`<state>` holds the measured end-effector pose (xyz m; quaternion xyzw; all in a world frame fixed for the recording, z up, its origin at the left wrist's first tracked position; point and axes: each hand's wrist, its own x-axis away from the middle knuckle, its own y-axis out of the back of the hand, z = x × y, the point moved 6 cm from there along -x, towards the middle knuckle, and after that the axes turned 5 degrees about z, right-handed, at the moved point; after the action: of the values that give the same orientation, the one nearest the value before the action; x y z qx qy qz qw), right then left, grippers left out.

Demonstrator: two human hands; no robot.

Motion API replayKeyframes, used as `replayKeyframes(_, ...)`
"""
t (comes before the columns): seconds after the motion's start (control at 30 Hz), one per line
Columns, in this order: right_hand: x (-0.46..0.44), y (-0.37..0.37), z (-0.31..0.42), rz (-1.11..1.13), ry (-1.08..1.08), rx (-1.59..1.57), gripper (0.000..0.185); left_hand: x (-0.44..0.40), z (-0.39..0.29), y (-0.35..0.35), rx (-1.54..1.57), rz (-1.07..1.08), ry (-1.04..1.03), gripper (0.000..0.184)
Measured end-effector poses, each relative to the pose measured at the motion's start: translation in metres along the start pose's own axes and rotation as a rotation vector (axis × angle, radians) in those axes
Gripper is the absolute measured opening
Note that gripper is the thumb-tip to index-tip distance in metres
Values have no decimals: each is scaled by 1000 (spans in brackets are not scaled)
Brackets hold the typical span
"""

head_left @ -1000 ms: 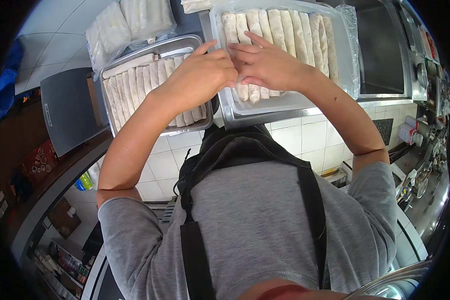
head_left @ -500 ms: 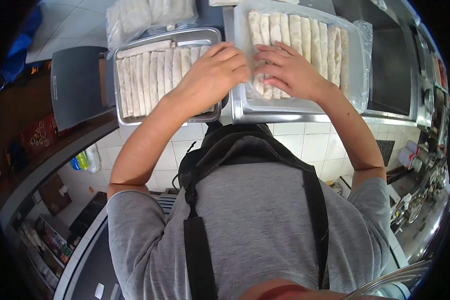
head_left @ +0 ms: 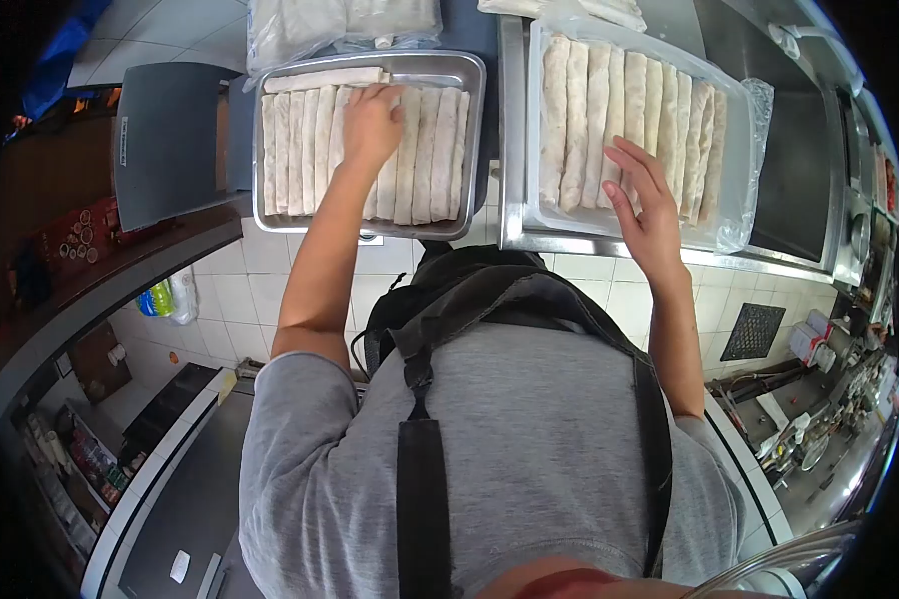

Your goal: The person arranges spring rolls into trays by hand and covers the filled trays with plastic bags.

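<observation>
Long pale uncooked rolls, like spring rolls (head_left: 435, 160), lie side by side in a metal tray (head_left: 474, 130), with one roll (head_left: 315, 79) crosswise along its far side. My left hand (head_left: 372, 128) is over the middle of this row, fingers curled down at the rolls' far ends; whatever is under the fingertips is hidden. To the right, a translucent plastic tub (head_left: 734, 150) holds another row of rolls (head_left: 599, 115). My right hand (head_left: 651, 210) hovers at the tub's near side with thumb and fingers apart, holding nothing.
Plastic bags of pale contents (head_left: 345, 22) lie behind the metal tray. Clear plastic film (head_left: 749, 200) hangs over the tub's right rim. A dark sink basin (head_left: 794, 170) is at the right, and a grey panel (head_left: 170, 145) stands left of the tray.
My left hand has moved left from the tub's edge to the middle of the metal tray. My right hand has drawn back toward me and right, off the tub's left rolls.
</observation>
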<state>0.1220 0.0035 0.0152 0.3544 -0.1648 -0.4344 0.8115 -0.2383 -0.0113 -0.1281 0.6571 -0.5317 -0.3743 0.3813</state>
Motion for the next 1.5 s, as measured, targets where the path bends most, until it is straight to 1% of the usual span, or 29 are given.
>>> replayKeyframes(0.1, -4, 3, -3, -60, -6, -22, 32, -6, -16, -13, -53, 119, -2, 38)
replayKeyframes(0.2, -6, 6, -5, -82, -35, -58, 29, -8, -22, -23, -87, 88, -74, 40)
replayKeyframes(0.3, -5, 5, -5, -76, -51, -46, 27, -12, -16, -26, -139, 75, -29, 44)
replayKeyframes(0.5, -5, 2, -5, -87, -53, -22, 23, -19, -22, -27, -335, 304, 97, 49)
replayKeyframes(0.6, -6, 2, -8, -92, -55, -22, 23, -25, -47, -20, -321, 119, -156, 55)
replayKeyframes(0.7, -5, 1, -7, -88, -68, -46, 22, -26, -65, -37, -264, 203, -165, 56)
replayKeyframes(0.8, -4, 2, -8, -93, -64, -51, 23, -29, -65, -57, -355, 323, -99, 50)
replayKeyframes(0.9, -4, 2, -10, -92, -57, -50, 24, -29, -78, -44, -282, 261, -118, 44)
replayKeyframes(1.0, -4, 0, -12, -88, -48, -65, 24, -35, -68, -55, -264, 301, -99, 43)
replayKeyframes(1.1, -4, 1, -12, -81, -48, -75, 24, -42, -64, -58, -185, 326, -101, 48)
replayKeyframes(1.2, -4, 2, -11, -78, -32, -69, 24, -45, -63, -55, -192, 410, -72, 46)
replayKeyframes(1.3, -3, 2, -11, -75, -20, -73, 24, -46, -62, -52, -218, 601, -104, 41)
replayKeyframes(1.4, -3, 3, -8, -62, 11, -53, 23, -48, -57, -50, -95, 719, -54, 44)
replayKeyframes(1.5, -7, 2, 1, -1, 108, 65, 22, -49, -50, -51, 30, 747, -96, 46)
